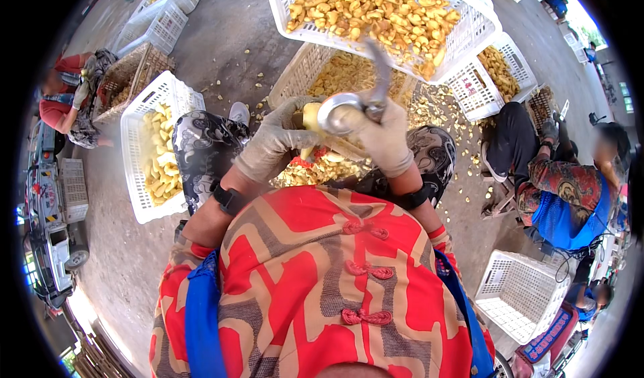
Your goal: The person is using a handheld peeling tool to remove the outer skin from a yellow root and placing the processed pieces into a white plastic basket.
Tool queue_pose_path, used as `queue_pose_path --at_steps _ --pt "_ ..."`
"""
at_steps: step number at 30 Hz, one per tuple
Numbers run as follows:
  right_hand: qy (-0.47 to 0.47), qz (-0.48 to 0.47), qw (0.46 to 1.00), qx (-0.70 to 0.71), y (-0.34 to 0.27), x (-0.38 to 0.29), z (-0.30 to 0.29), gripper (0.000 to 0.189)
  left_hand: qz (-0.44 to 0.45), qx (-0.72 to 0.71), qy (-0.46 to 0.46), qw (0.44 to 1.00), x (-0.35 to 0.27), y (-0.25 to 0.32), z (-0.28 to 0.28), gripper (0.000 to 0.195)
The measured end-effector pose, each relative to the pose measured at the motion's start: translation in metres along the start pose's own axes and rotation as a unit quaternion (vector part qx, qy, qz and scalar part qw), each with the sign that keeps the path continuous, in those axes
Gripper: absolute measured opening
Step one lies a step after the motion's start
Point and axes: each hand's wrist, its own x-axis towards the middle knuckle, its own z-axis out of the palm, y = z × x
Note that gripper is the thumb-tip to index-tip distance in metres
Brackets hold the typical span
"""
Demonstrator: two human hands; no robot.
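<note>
My left hand (279, 139), in a worn pale work glove, holds a yellowish peeled root piece (312, 117). My right hand (385, 136), gloved too, is closed on a metal tool (378, 73) with a curved, blurred blade and a shiny round metal part (338, 112) against the piece; its exact kind is unclear. Below my hands, peelings (332, 171) lie between my knees. Ahead, a tilted white plastic crate (274, 10) holds many brownish-yellow unpeeled pieces above a beige crate (292, 73) of similar bits. At my left, a white crate (132, 177) contains paler peeled pieces.
Peelings litter the concrete floor (226, 51). A seated co-worker (568, 192) is close on the right, near another filled white crate (470, 88); a second worker (65, 101) sits at the left. An empty white crate (523, 292) stands at lower right, a vehicle (55, 247) at far left.
</note>
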Motion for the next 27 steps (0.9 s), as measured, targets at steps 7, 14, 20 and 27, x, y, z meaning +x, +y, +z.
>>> queue_pose_path --at_steps 7,14,20,27 --pt "0.159 0.04 0.973 0.161 0.035 0.027 -0.044 0.03 -0.01 -0.05 -0.028 0.998 -0.007 0.008 -0.004 0.055" --pt "0.117 0.034 0.98 -0.157 0.026 0.023 -0.016 0.037 -0.019 0.044 -0.013 0.999 -0.006 0.01 -0.003 0.063" --pt "0.148 0.091 0.978 0.115 0.019 0.017 -0.02 0.018 -0.012 0.05 -0.013 0.999 -0.004 0.005 -0.002 0.066" --pt "0.05 0.039 0.978 0.199 0.005 0.004 -0.008 0.02 0.011 0.189 0.023 0.982 -0.003 0.002 -0.002 0.049"
